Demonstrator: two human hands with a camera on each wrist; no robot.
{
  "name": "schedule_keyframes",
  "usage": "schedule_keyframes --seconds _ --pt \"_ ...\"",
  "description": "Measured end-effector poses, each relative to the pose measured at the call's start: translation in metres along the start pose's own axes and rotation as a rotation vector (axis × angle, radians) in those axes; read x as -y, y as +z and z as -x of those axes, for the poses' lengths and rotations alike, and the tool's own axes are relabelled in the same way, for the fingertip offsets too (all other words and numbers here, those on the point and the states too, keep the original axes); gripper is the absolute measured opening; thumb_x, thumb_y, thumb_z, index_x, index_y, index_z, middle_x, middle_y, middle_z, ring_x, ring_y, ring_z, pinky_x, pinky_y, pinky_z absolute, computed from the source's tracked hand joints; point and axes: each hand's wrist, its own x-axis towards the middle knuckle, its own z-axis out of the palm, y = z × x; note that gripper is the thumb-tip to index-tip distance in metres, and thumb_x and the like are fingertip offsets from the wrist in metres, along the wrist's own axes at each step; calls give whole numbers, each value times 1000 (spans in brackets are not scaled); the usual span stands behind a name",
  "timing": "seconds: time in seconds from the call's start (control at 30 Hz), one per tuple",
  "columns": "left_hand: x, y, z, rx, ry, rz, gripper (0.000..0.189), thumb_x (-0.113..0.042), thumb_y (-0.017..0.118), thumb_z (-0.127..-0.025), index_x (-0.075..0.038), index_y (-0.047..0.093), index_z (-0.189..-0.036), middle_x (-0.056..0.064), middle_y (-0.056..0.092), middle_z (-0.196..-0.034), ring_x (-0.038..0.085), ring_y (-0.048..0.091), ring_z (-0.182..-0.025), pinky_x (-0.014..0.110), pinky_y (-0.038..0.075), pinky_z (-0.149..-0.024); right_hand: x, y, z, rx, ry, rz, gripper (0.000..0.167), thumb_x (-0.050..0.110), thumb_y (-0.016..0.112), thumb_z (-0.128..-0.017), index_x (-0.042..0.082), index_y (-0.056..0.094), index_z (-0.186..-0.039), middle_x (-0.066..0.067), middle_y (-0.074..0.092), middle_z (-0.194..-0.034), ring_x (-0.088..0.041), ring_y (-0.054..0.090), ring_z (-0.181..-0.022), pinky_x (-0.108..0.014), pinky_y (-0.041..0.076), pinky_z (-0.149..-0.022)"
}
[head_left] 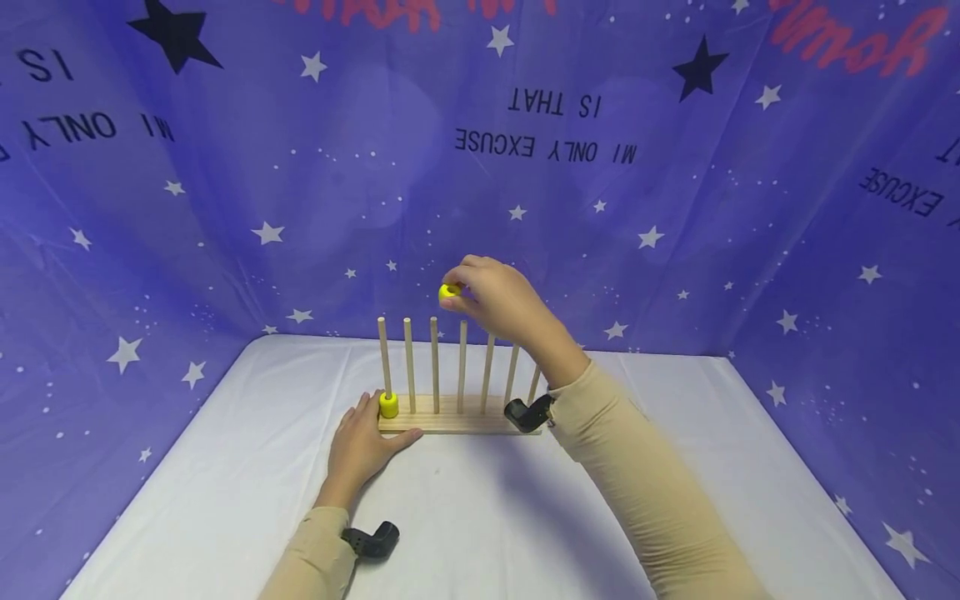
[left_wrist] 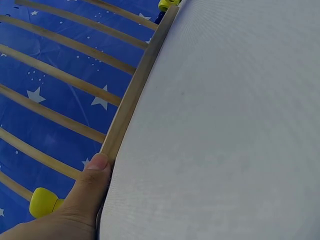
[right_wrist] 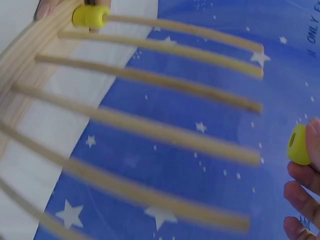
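My right hand (head_left: 498,296) is raised above the peg tops and pinches a yellow bead (head_left: 449,292) between thumb and fingers. The bead's hole shows in the right wrist view, just off the ends of the pegs (right_wrist: 200,137). On the table stands a wooden peg rack (head_left: 450,423) with a row of several upright pegs. Yellow beads (head_left: 388,406) sit stacked at the foot of its leftmost peg. My left hand (head_left: 363,446) grips the rack's left end, its thumb (left_wrist: 92,175) along the front edge and its fingers partly hidden beyond the end.
Something yellow (left_wrist: 167,5) shows at the rack's far end in the left wrist view. The white-covered table (head_left: 465,517) spreads in front and to both sides. A purple starred cloth (head_left: 420,192) hangs behind and along the sides. A black wrist camera (head_left: 528,412) overlaps the rack's right end.
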Motion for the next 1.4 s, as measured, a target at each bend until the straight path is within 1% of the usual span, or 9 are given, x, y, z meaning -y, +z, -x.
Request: schedule_keyframes --seconds 0.23,0.43,0.57,0.7,0.93,1.07,1.2,1.4 --pt "2 1 0 -4 3 -6 113 -76 68 -73 -3 34 -152 28 32 -157 48 30 -146 60 24 -121 25 18 -27 27 -38 7 36 40 63 -96 14 69 -120 3 67 -108 -13 62 -97 -29 54 -88" --pt "2 0 1 -7 1 -2 113 -78 67 -73 -5 34 -152 27 32 -158 48 31 -145 60 26 -121 41 31 -40 28 -78 -19 35 40 64 -96 15 70 -120 4 67 -107 -11 63 -96 -27 53 -86" --pt "0 -2 1 -14 11 4 111 -76 69 -73 -5 35 -152 26 34 -157 46 31 -146 59 25 -122 48 36 -43 28 -104 -15 33 40 63 -96 16 70 -118 5 67 -106 -10 63 -93 -25 53 -83" --pt "-1 -2 1 -17 15 13 109 -74 70 -74 -5 36 -151 25 36 -156 43 30 -148 57 24 -123 52 39 -44 26 -109 -9 32 40 64 -96 18 71 -118 7 68 -108 -9 64 -94 -25 53 -82" --pt "0 -1 2 -21 8 18 111 -76 69 -73 -5 35 -152 25 35 -157 45 31 -146 59 25 -122 54 44 -44 32 -104 4 31 40 64 -96 18 71 -118 7 68 -108 -10 63 -94 -26 52 -82" --pt "0 -1 2 -30 24 13 110 -74 70 -73 -4 37 -151 26 37 -155 43 32 -146 57 25 -123 56 47 -44 36 -87 20 32 42 63 -96 21 71 -118 9 68 -108 -10 61 -96 -30 48 -86" --pt "0 -1 2 -30 28 10 109 -74 70 -74 -4 37 -150 25 38 -155 43 32 -147 57 24 -123 58 49 -43 48 -79 37 32 44 63 -95 22 71 -117 11 68 -108 -9 60 -99 -34 45 -91" --pt "-1 -4 3 -24 22 13 109 -73 69 -75 -4 36 -151 25 36 -156 43 31 -147 58 25 -122 58 51 -43 72 -74 44 30 44 65 -93 24 72 -114 11 67 -105 -9 59 -97 -33 45 -89"
